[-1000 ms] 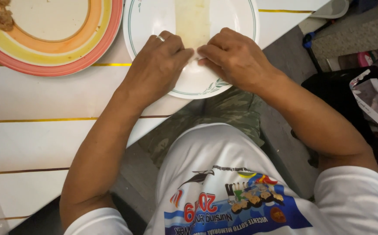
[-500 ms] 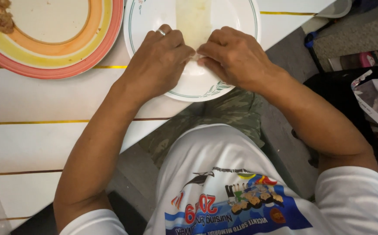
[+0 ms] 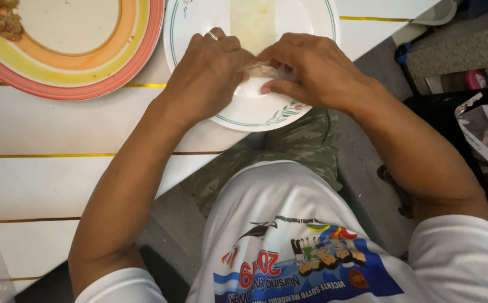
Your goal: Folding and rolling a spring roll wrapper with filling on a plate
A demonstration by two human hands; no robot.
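Observation:
A white plate (image 3: 305,17) with a green rim line and a leaf print sits at the table's near edge. On it lies a pale, thin wrapper (image 3: 253,22) stretching away from me. My left hand (image 3: 207,73), with a ring on one finger, and my right hand (image 3: 311,70) meet over the wrapper's near end. Both pinch and fold that end over a small pinkish filling (image 3: 262,70) between my fingertips. The rest of the near end is hidden under my fingers.
A larger plate (image 3: 86,62) with orange, yellow and red rings stands at the left, with a heap of brownish minced filling (image 3: 1,17) at its far-left edge. The white table (image 3: 58,168) has gold lines. A dark bag (image 3: 474,129) sits on the floor at right.
My hands have drawn slightly toward me along the wrapper, and its near end is now folded up over the filling, which shows between my fingertips.

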